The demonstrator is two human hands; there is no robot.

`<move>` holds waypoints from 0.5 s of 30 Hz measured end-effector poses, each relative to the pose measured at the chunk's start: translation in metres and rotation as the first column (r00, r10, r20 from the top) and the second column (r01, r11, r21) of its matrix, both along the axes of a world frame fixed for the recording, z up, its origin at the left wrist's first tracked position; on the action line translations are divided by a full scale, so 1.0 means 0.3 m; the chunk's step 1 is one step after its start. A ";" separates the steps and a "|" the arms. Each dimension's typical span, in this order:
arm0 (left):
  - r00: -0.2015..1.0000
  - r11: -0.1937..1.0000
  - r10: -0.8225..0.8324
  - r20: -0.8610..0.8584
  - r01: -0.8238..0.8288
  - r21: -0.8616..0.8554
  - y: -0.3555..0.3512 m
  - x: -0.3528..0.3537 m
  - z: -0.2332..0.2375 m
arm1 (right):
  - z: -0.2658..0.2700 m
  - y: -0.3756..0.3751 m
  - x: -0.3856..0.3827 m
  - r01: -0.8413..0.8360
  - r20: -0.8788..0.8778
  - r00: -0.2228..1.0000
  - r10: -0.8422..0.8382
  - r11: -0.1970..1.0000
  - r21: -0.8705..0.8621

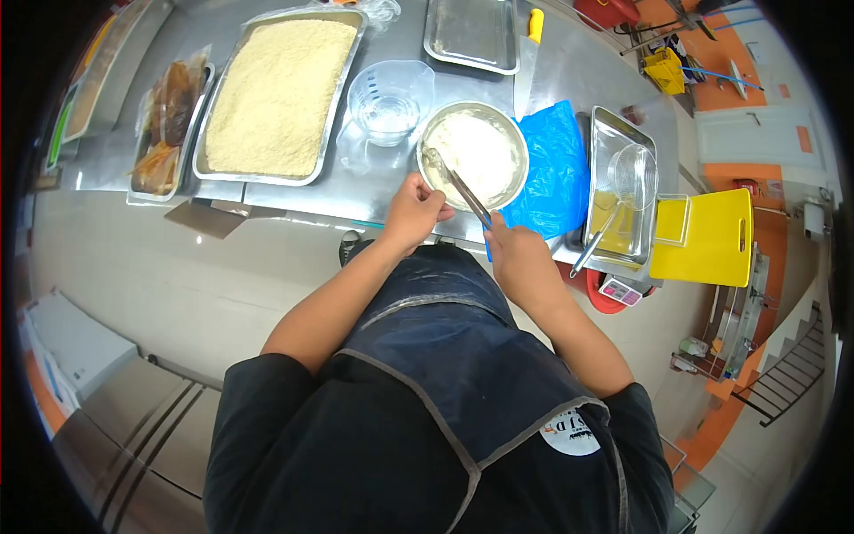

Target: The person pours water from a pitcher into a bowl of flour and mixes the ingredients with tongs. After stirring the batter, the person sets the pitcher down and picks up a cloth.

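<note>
A round metal bowl (521, 181) holding a thick, pale cream batter (476, 147) stands near the front edge of the steel table. My right hand (523, 262) is closed around the handle of metal tongs (469, 196), whose tip rests at the bowl's left inner side. At the bowl's lower left rim is my left hand (415, 215), fingers curled and pressed together; what they hold, if anything, is hidden. Left of the bowl is a clear measuring jug (390, 100). A tray (197, 160) of pale crumbs (280, 98) lies farther left.
Blue plastic (553, 165) lies right of the bowl. A knife (527, 67) with a yellow handle and a shallow metal tray (471, 60) are behind. To the right are a tray (593, 133) with a strainer (627, 173), a yellow board (712, 240) and a scale (620, 290).
</note>
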State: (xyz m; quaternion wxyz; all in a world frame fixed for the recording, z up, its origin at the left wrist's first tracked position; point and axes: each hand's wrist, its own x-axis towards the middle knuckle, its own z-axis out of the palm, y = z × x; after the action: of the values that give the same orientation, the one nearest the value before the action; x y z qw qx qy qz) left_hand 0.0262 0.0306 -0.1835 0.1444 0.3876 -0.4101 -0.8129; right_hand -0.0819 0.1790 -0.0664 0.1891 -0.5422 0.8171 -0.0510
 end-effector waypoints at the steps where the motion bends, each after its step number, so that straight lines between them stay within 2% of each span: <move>1: 1.000 1.000 0.014 -0.008 -0.014 -0.004 0.002 -0.001 0.000 | -0.017 -0.013 -0.006 -0.008 -0.045 0.999 0.009 1.000 0.028; 4: 1.000 0.999 0.029 -0.009 -0.030 -0.012 0.011 0.000 -0.002 | -0.022 -0.059 -0.075 0.039 -0.137 0.990 -0.030 0.997 0.063; 6: 1.000 1.000 0.010 0.016 -0.010 -0.017 0.006 0.001 -0.004 | 0.052 -0.083 -0.121 0.065 -0.213 0.976 -0.039 0.991 0.118; 9: 0.999 0.999 -0.002 0.053 0.004 -0.039 -0.001 -0.004 -0.026 | 0.168 -0.106 -0.192 -0.028 -0.371 0.925 0.077 0.990 0.135; 12: 0.998 0.997 0.069 0.012 -0.068 -0.029 -0.012 -0.011 -0.030 | 0.184 -0.143 -0.303 -0.129 -0.497 0.846 0.194 0.978 0.162; 15: 0.998 0.998 0.068 0.003 -0.068 -0.012 -0.017 -0.011 -0.010 | 0.189 -0.159 -0.384 -0.167 -0.456 0.855 0.248 0.963 0.212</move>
State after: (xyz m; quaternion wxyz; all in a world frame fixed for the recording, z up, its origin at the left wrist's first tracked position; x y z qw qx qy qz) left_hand 0.0228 0.0254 -0.1865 0.1736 0.4019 -0.4015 -0.8045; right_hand -0.1970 0.1315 -0.0096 0.0302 -0.6055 0.7762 0.1731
